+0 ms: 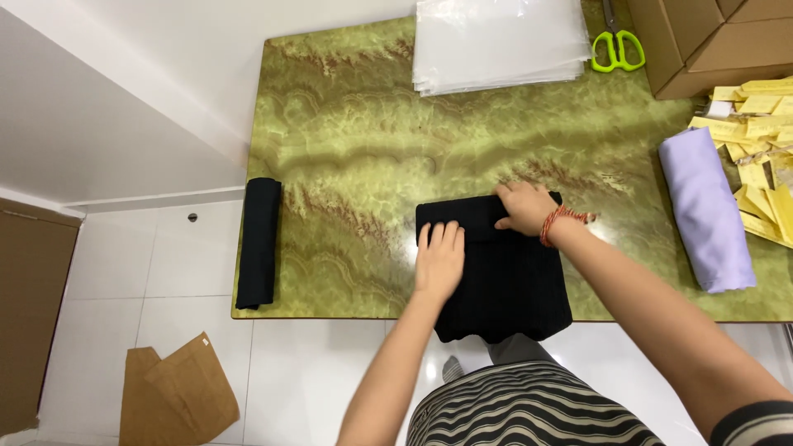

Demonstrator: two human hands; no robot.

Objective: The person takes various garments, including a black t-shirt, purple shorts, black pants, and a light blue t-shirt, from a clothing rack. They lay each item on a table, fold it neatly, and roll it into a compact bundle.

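Black garment (504, 272) lying on the green marbled tabletop (355, 157), already folded into a compact rectangle with its near edge hanging over the tabletop's front. Top portion turned down into a band under the fingers. Left hand (439, 260) pressed flat on the band's left part, fingers (442, 235) straight and close together, gripping nothing. Right hand (526, 208) flat at the far right corner, fingers (508, 221) spread slightly, pinning cloth. Judging by shape, folding well along; smoothing and perhaps a last fold left. Left of the fingers, a finished black roll (258, 244); right of them, a lilac roll (707, 211). Layers beneath the palms hidden; yellow tags (764, 116) cut off at the frame.
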